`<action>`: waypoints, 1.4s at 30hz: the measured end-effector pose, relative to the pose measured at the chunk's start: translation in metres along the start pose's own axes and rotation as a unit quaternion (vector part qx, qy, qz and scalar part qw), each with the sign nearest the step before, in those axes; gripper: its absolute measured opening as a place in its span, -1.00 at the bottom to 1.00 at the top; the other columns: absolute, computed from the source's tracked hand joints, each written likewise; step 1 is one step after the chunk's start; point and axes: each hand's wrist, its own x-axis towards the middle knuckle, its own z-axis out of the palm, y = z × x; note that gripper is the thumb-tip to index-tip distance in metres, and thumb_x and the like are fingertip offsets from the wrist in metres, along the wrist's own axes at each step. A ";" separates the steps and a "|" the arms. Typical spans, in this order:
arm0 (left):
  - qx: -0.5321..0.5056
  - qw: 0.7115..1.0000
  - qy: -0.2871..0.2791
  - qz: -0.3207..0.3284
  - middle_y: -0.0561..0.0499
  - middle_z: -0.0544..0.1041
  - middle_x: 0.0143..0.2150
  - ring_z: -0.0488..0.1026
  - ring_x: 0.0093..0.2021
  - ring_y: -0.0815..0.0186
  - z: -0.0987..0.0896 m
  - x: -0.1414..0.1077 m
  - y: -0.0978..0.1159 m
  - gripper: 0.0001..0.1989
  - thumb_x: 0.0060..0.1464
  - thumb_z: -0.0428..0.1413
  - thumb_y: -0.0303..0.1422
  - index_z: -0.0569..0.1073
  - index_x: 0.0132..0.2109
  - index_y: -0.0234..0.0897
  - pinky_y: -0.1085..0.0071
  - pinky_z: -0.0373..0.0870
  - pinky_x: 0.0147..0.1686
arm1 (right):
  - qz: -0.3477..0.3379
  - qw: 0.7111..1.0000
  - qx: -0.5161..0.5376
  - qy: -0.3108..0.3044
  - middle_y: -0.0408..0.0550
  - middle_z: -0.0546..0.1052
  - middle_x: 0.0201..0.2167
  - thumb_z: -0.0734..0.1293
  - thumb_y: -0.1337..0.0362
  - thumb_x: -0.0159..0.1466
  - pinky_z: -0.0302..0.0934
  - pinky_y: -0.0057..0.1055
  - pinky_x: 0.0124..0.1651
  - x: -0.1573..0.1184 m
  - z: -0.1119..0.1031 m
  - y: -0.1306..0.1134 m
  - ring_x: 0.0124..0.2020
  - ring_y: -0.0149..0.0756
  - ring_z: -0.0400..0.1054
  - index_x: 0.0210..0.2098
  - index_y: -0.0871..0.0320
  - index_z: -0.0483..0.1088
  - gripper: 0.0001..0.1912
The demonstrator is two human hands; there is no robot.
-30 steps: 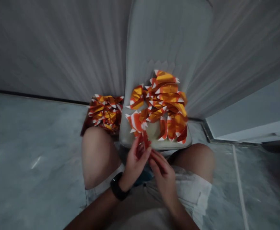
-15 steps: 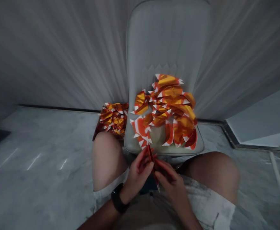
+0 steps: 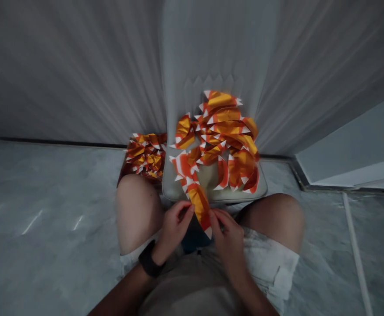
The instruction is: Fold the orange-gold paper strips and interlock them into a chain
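Note:
Between my hands an orange-and-gold foil strip (image 3: 199, 208) with white pointed ends slants down over my lap. My left hand (image 3: 176, 223), with a dark band on its wrist, pinches the strip's left edge. On the other side, my right hand (image 3: 226, 228) grips its right edge between thumb and fingers. Just beyond, several similar foil pieces (image 3: 228, 127) lie in a loose pile on the grey chair seat (image 3: 175, 188). The upper end of the held strip meets the nearest red-and-white pieces (image 3: 184, 166) of the pile.
Left of the chair, a dark red box (image 3: 122, 172) holds more crumpled foil pieces (image 3: 146, 154). My bare knees flank the chair's front edge. A grey curtain (image 3: 80, 66) hangs behind, and a pale panel (image 3: 353, 145) stands at the right above the marbled floor.
The strip, seen edge-on and narrow before, now shows its wide gold face. My hands have moved slightly apart. The whole view has shifted, so the chair appears further left and higher.

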 end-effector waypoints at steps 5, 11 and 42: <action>0.048 0.998 -0.037 0.033 0.04 0.49 -0.36 0.39 -0.35 0.35 -0.013 0.001 0.005 -0.72 0.28 0.07 -0.16 0.48 -0.27 -0.27 0.47 0.29 -0.33 | 0.088 0.995 0.038 -0.022 0.01 0.66 -0.37 0.31 0.07 0.32 0.42 -0.41 -0.27 0.007 -0.007 0.002 -0.35 -0.21 0.55 -0.30 0.17 0.62 -0.66; 0.071 0.994 -0.080 0.027 0.01 0.51 -0.35 0.42 -0.33 0.29 -0.020 -0.006 0.009 -0.68 0.30 0.02 -0.13 0.49 -0.29 -0.23 0.44 0.30 -0.32 | 0.069 0.996 0.053 -0.020 0.06 0.66 -0.41 0.31 -0.09 0.29 0.45 -0.42 -0.34 0.001 -0.006 0.003 -0.40 -0.16 0.57 -0.35 0.17 0.63 -0.54; 0.107 0.988 -0.106 0.020 -0.01 0.53 -0.36 0.42 -0.35 0.28 -0.061 0.043 0.034 -0.66 0.29 0.00 -0.11 0.52 -0.24 -0.26 0.42 0.27 -0.35 | -0.127 0.943 -0.304 -0.055 0.11 0.54 -0.21 0.19 0.21 0.43 0.28 -0.32 -0.10 0.195 0.040 -0.067 -0.16 -0.15 0.41 -0.16 0.10 0.61 -0.67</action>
